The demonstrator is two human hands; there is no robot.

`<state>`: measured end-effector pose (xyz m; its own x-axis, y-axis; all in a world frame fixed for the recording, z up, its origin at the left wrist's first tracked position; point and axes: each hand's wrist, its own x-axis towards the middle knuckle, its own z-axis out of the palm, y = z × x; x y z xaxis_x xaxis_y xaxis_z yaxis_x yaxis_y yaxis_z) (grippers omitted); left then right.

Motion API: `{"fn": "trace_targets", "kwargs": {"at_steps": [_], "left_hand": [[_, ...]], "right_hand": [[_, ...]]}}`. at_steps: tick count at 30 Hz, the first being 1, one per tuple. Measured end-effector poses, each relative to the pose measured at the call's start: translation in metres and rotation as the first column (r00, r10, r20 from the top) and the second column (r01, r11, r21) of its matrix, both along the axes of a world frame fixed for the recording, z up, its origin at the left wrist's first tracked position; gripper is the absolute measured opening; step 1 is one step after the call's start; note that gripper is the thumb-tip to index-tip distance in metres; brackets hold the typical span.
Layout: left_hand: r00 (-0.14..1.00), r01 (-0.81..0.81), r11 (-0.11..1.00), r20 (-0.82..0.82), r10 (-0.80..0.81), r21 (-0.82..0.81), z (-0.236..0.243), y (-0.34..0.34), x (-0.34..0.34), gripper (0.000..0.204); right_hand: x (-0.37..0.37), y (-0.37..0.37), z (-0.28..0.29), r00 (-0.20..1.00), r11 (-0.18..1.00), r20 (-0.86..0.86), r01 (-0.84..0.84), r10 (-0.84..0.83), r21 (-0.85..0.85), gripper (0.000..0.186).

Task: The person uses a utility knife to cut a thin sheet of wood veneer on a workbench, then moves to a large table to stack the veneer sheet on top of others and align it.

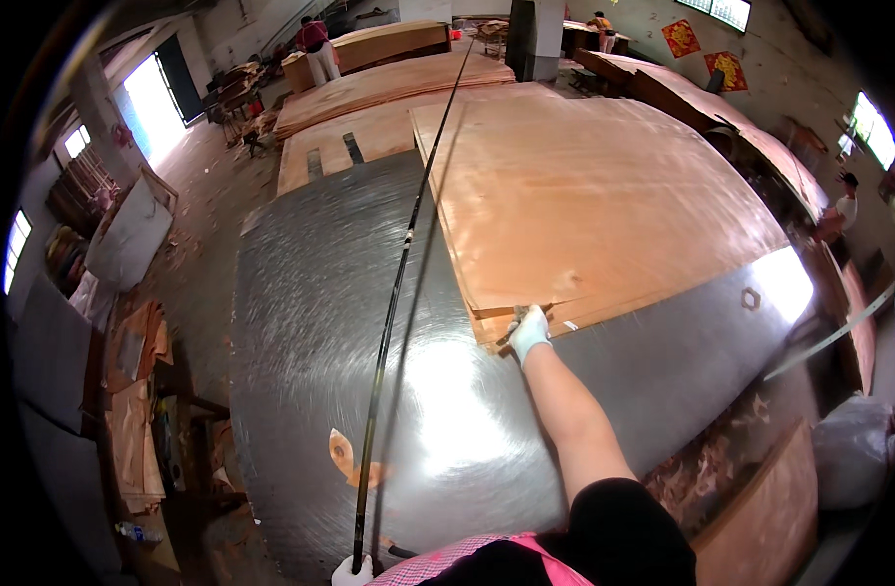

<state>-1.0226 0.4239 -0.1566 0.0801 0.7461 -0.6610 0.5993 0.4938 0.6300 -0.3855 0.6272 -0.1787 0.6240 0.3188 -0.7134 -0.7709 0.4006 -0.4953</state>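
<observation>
A long dark rod [393, 322] runs from the bottom edge across a shiny dark metal-topped surface [301, 293] toward the back. My left hand [353, 569], in a white glove, is closed round its lower end. My right hand [527, 327], also gloved, is closed at the near-left corner of a stack of thin orange-brown wood sheets [594, 195]; what exactly is between its fingers is too small to make out. Small veneer scraps [342, 449] lie on the dark surface near the rod's lower part.
More sheet stacks [389, 73] stand behind and at right [721, 117]. One person [315, 54] works at the back, another [603, 34] farther right, a third [840, 210] at right. Leaning boards [125, 234] and veneer scraps [135, 420] line the left aisle; a pillar [535, 34] rises behind.
</observation>
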Motion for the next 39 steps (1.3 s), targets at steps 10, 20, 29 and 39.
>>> {"fn": "trace_targets", "kwargs": {"at_steps": [10, 20, 29, 39], "left_hand": [[0.96, 0.049, 0.992, -0.279, -0.014, 0.118, -0.004, -0.008, 0.019, 0.035], [0.985, -0.005, 0.991, -0.17, 0.028, 0.133, -0.001, -0.013, 0.013, 0.03], [0.993, 0.077, 0.965, -0.106, -0.051, 0.251, -0.014, 0.005, 0.006, 0.027], [0.899, 0.351, 0.832, -0.401, -0.173, 0.429, 0.0, 0.042, 0.014, 0.031]], "right_hand": [[-0.054, 0.038, 0.018, 0.903, 0.903, 0.139, -0.372, 0.406, -0.215, 0.048], [-0.057, 0.054, 0.117, 0.947, 0.99, 0.291, -0.138, 0.135, -0.011, 0.029], [-0.056, -0.049, 0.15, 0.915, 0.984, 0.381, -0.169, 0.132, 0.065, 0.034], [-0.118, -0.27, 0.036, 0.874, 0.918, 0.281, -0.379, 0.397, -0.12, 0.036]]}}
